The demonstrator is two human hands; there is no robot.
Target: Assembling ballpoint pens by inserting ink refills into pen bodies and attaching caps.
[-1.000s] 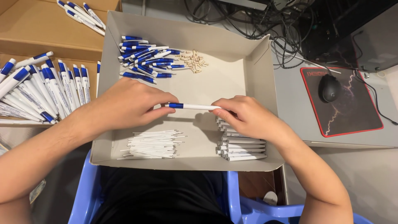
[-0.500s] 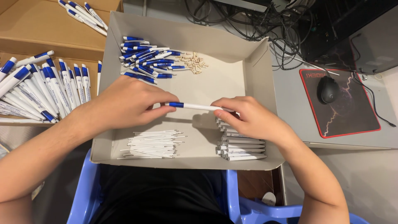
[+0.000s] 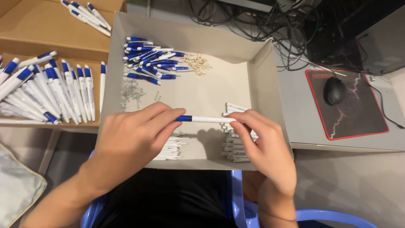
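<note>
We pinch a blue-and-white pen [image 3: 204, 119] level between our left hand [image 3: 135, 139] and right hand [image 3: 261, 145], both gripping it above the cardboard tray [image 3: 261, 80].

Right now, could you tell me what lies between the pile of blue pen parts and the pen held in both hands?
In the head view, bare tray floor lies between the blue parts and the pen, with small metal springs to the left.

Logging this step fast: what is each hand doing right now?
Left hand: closed on the blue end of the pen.
Right hand: closed on the pen's white end.
</note>
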